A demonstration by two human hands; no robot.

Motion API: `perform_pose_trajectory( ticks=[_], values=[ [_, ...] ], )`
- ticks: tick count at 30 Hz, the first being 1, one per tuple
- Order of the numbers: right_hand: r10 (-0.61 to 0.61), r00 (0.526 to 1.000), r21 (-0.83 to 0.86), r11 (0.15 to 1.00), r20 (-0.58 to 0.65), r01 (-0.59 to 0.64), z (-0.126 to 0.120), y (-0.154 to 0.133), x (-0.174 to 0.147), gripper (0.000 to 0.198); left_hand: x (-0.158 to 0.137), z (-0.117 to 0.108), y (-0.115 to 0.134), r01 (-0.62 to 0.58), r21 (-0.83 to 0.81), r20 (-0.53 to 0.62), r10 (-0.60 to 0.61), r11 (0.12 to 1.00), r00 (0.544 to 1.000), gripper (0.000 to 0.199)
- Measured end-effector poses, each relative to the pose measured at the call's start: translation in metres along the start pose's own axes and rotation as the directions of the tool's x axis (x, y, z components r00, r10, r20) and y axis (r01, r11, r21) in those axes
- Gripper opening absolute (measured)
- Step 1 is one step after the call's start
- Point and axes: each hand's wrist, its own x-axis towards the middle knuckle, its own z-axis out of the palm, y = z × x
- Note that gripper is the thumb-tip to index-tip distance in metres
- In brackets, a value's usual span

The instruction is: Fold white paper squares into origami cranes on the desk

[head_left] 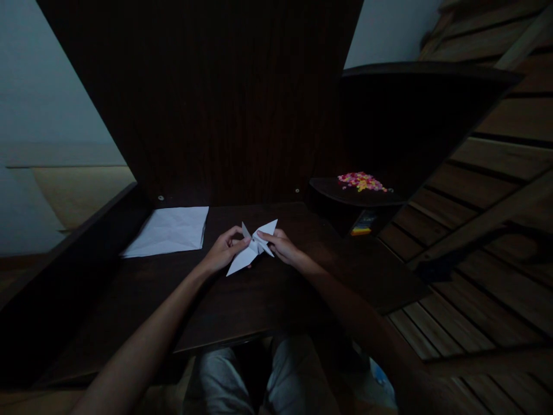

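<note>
A folded white paper crane (pixel 245 260), with pointed flaps spread to several sides, is held between both hands above the dark desk. My left hand (pixel 224 249) pinches its left part, the thumb lying on top of the paper. On the other side my right hand (pixel 283 245) grips the crane near its middle, thumb also on top. Some fingers of both hands are hidden behind the paper. To the left of my left hand lies a stack of white paper sheets (pixel 168 231), with crease lines faintly visible on the top sheet.
A dark wooden desk (pixel 242 305) has a raised side panel (pixel 78 248) at left and a tall back board (pixel 207 104). On a small corner shelf (pixel 332 190) at right sits a pile of small pink and yellow pieces (pixel 363 181). Wooden slats (pixel 496 167) stand further right.
</note>
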Motion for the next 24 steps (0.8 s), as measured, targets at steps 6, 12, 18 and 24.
perform_pose_trajectory(
  ticks=[6,12,18,24],
  values=[
    [-0.117,0.993,0.004,0.993,-0.009,0.117,-0.002,-0.0028,-0.0017,0.044,0.0058,-0.0048,-0.0027,-0.094,0.067,-0.163,0.103,0.993,0.981,0.041],
    [-0.28,0.957,-0.142,0.947,0.076,0.288,-0.0042,-0.0015,-0.0067,0.05,0.0082,-0.006,-0.0048,-0.108,0.099,-0.236,0.129,0.989,0.963,0.042],
    [-0.387,0.921,-0.329,0.876,-0.042,0.353,0.0017,-0.0031,-0.0056,0.033,0.007,-0.0033,-0.0065,-0.105,0.111,-0.163,0.122,0.988,0.979,0.039],
    [-0.422,0.906,-0.353,0.85,-0.015,0.39,-0.0017,-0.0015,-0.0035,0.028,0.0068,-0.0038,-0.0082,-0.091,0.112,-0.132,0.106,0.99,0.986,0.04]
  ],
)
